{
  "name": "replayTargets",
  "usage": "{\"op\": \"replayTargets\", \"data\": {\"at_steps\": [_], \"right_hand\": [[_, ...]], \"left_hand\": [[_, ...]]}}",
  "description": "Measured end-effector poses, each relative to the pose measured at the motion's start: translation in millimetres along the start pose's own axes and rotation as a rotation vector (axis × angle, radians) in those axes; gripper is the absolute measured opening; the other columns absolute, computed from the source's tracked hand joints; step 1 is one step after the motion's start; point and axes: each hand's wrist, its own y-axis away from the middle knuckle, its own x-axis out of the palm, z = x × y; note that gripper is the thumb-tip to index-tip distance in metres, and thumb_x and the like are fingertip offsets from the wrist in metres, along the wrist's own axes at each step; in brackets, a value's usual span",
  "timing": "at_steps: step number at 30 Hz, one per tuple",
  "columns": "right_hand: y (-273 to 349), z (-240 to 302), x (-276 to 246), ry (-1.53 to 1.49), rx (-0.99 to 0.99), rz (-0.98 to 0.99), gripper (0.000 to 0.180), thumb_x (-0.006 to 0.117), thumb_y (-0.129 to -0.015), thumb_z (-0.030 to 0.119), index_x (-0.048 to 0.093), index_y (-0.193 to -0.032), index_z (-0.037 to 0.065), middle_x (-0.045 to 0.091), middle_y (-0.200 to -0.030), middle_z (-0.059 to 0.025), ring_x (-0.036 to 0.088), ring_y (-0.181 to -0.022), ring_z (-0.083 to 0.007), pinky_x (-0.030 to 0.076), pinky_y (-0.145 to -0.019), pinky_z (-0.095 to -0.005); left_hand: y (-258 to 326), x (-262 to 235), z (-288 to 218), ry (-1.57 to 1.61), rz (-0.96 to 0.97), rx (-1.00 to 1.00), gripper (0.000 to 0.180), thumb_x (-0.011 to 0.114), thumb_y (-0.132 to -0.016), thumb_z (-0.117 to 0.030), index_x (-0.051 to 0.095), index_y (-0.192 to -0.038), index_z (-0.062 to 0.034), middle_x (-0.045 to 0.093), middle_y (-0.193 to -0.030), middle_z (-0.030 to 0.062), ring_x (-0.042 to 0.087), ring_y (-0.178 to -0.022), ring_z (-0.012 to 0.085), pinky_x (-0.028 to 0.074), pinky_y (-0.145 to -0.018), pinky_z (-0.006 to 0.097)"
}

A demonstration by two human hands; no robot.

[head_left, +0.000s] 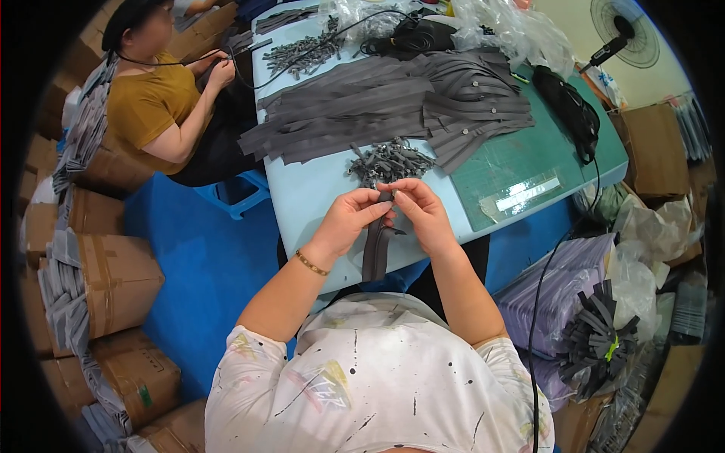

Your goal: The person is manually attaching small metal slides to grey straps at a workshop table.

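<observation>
My left hand [346, 220] pinches the upper end of a dark grey zipper tape [374, 253], which hangs down in front of me past the table's near edge. Close against it, my right hand [424, 215] is closed in a pinch at the tape's top end; whatever small piece lies between its fingertips is too hidden to name. Just beyond both hands lies a heap of small metal zipper sliders with dark pulls [393, 160]. Farther back, long dark grey zipper tapes [340, 106] are spread in layers across the table.
A co-worker [155, 106] sits at the table's left side, handling dark strips. Another slider heap [302, 54] and plastic bags [513, 34] are at the back. A green mat [529, 162] covers the table's right. Cartons [113, 283] line the left; wrapped bundles [559, 291] stand right.
</observation>
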Motion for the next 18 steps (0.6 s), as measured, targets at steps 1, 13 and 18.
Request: {"op": "replayTargets", "data": {"at_steps": [1,13,18], "right_hand": [[-0.1,0.6,0.9,0.003,0.005,-0.017,0.019,0.053,-0.091,0.014,0.056,-0.106,0.004,0.061,-0.108,-0.0082,0.056,-0.091,-0.012,0.045,-0.082,-0.0272],[2.1,3.6,-3.1,0.064,0.033,-0.064,0.022,0.058,-0.088,0.012,0.062,-0.107,0.002,0.062,-0.092,-0.002,0.055,-0.087,-0.0088,0.043,-0.079,-0.0238],[1.2,1.5,1.7,0.118,0.035,-0.079,0.025,0.058,-0.088,0.013,0.061,-0.111,0.004,0.059,-0.101,-0.0033,0.054,-0.091,-0.0095,0.043,-0.08,-0.0242]], "left_hand": [[-0.3,-0.1,0.6,-0.001,0.0,0.0,0.014,0.057,-0.088,-0.008,0.06,-0.098,0.0004,0.063,-0.085,0.007,0.062,-0.075,0.0143,0.052,-0.07,0.026],[-1.5,0.5,5.7,-0.131,-0.02,0.058,0.017,0.059,-0.087,-0.008,0.06,-0.1,0.0012,0.063,-0.085,0.0069,0.061,-0.074,0.0132,0.051,-0.068,0.024],[-1.5,-1.4,5.0,-0.039,-0.111,0.087,0.015,0.059,-0.086,-0.007,0.06,-0.099,-0.0003,0.063,-0.086,0.005,0.061,-0.074,0.0122,0.051,-0.067,0.024]]}}
